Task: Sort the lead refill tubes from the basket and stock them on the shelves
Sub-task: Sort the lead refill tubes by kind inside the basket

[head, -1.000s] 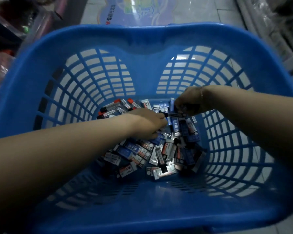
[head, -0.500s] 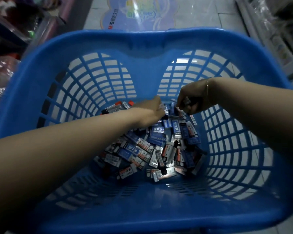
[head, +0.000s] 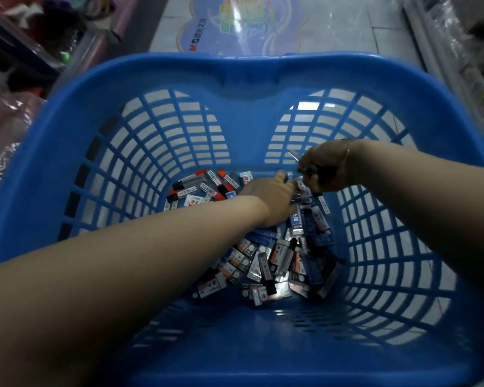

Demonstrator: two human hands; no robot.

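Reaching into basket (head: 67,152): right hand (head: 323,170) gripping tubes (head: 305,170); left hand's (head: 274,199) grip perhaps curled on pile (head: 277,258).

A single head-worn camera is looking steeply down and forward from close above the blue basket (head: 67,152), which is filling nearly the whole wide-angle frame. Both forearms are entering from the near edge, with floor tiles (head: 347,29) showing beyond the hands.

I see the basket (head: 179,74) as smooth blue plastic with a soft sheen on its rim. Inside it, the lead refill tubes (head: 266,263) look like glossy hard plastic with paper labels. Beyond it, a shiny floor sticker (head: 243,26) on polished tiles (head: 341,29).
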